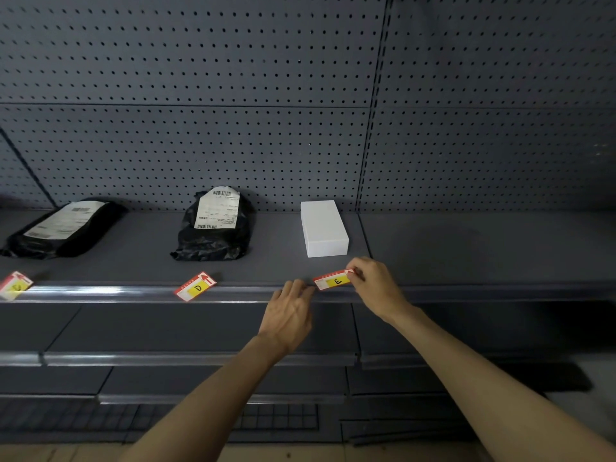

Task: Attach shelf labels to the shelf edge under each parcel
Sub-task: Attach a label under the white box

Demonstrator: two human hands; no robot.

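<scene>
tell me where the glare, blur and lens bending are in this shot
Head view: glare streaks the shelf edge left of the D label; the far-left label is blurred, its letter unreadable; the pegboard lines bow from wide-angle distortion; lower shelves sit dim.

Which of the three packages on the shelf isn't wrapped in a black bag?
The white box on the right, just above the label marked E. The other two packages are in crinkly black plastic with paper slips.

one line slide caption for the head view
Right hand pinches label E at the shelf edge below the white box; left hand steadies alongside.
</scene>
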